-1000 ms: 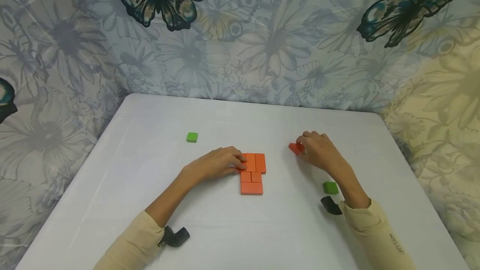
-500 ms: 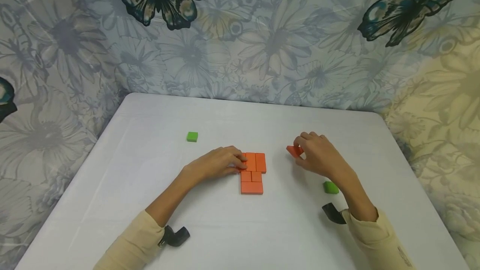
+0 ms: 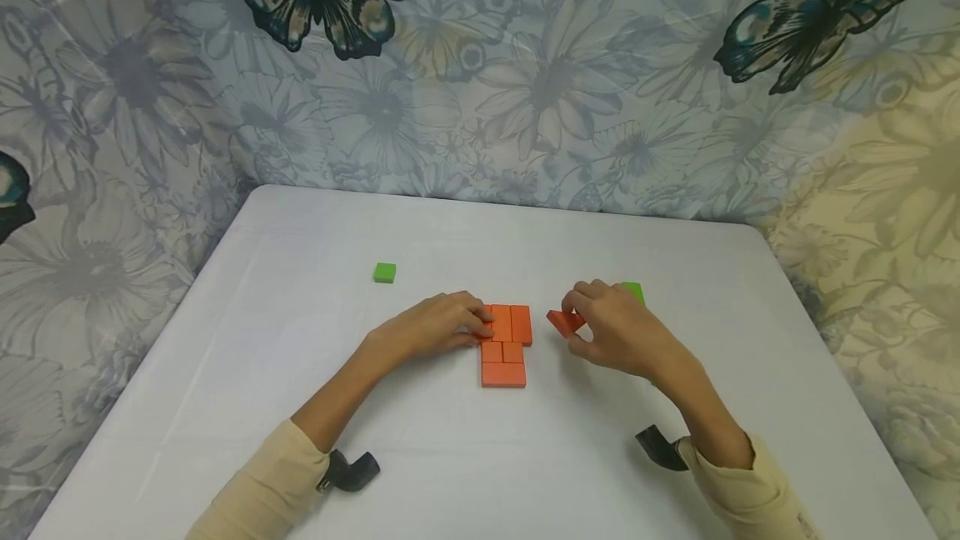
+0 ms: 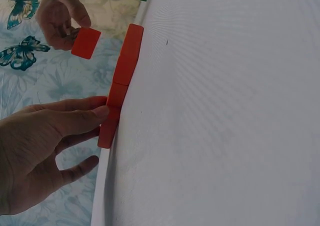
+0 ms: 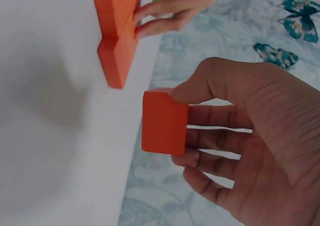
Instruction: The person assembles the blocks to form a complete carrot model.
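Observation:
Several flat orange blocks (image 3: 503,375) lie joined edge to edge in the middle of the white table in the head view. My left hand (image 3: 442,325) rests at their upper left edge. In the left wrist view its fairly straight fingers touch the orange row (image 4: 131,46). To the right of the blocks, my right hand (image 3: 618,332) pinches a loose orange block (image 3: 564,322) just above the table. The right wrist view shows the flat square face of this held block (image 5: 164,122), between thumb and fingers, apart from the joined blocks (image 5: 116,56).
A green block (image 3: 385,273) lies at the back left of the white table (image 3: 300,232). Another green block (image 3: 632,292) shows partly behind my right hand. A patterned cloth (image 3: 480,107) with flowers and butterflies hangs behind the table.
My right hand has moved left toward the joined blocks, carrying the orange block. A green block behind it has come into view; a nearer one is now covered by my arm. My left hand stays put.

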### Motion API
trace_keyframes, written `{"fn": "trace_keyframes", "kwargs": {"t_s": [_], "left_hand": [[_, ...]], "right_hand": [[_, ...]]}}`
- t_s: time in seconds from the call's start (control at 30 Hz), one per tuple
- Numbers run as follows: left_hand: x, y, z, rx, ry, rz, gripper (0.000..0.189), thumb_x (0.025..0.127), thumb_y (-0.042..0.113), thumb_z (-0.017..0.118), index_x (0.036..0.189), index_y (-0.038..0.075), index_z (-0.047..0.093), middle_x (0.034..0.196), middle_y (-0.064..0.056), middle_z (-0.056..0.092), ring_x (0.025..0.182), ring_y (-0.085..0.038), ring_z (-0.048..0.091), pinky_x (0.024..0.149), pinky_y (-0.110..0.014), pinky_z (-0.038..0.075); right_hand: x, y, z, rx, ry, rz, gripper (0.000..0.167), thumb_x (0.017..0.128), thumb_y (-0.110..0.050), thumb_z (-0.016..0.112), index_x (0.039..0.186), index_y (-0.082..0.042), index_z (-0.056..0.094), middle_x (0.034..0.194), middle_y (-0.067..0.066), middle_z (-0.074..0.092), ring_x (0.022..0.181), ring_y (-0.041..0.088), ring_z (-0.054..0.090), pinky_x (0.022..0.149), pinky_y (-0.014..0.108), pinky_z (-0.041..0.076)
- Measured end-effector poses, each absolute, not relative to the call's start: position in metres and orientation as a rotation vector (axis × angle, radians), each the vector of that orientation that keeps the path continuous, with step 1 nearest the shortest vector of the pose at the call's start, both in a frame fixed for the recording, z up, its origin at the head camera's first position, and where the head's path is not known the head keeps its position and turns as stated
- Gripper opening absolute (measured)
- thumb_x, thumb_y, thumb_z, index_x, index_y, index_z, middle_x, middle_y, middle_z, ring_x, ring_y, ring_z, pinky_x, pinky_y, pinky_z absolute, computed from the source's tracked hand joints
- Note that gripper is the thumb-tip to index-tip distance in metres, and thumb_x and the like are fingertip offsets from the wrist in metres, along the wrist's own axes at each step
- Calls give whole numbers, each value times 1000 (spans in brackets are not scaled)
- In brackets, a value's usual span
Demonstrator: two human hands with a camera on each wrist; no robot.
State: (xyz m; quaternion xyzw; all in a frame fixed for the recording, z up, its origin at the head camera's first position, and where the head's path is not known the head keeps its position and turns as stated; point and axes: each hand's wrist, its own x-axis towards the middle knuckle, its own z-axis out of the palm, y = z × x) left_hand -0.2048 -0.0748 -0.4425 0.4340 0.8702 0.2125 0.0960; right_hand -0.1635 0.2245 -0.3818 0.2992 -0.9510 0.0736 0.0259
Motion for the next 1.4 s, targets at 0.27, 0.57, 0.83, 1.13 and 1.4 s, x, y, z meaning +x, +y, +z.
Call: {"fn": "trace_keyframes", "kwargs": {"t_s": [0.27,0.57,0.83,1.13,1.4], "left_hand": [[-205,-75,-444,1313,2584,636,25,96,16,76,121,17,80,132,-2,73,131,-21,63,115,-39,51],[-205,-74,-445,1307,2585,639,25,97,18,75,121,18,80,133,-1,73,132,-20,62,116,-38,51],[-205,-75,-443,1289,2582,628,26,97,18,75,122,18,80,134,0,72,133,-20,62,116,-38,51],[-205,-75,-442,1275,2589,620,26,98,19,74,123,20,80,134,1,72,134,-19,61,116,-40,51],[-204,-75,-442,1275,2587,617,26,98,19,74,123,19,80,134,0,72,133,-19,61,115,-41,51]], "right_hand": [[-150,207,-383,989,-2944,164,27,79,-17,86,101,-9,72,90,-2,69,83,13,60,79,36,55],[-138,194,-382,1106,-2926,123,25,80,-19,84,99,-13,70,87,-6,66,82,9,56,79,32,53],[-130,181,-388,1266,-2890,155,21,82,-18,81,97,-14,67,83,-9,60,78,6,47,75,26,47],[-124,167,-398,1401,-2846,183,16,86,-20,78,92,-15,64,76,-12,49,72,3,39,74,23,46],[-123,161,-407,1445,-2855,139,20,86,-25,80,93,-16,63,77,-11,49,73,3,40,73,22,45]]}}
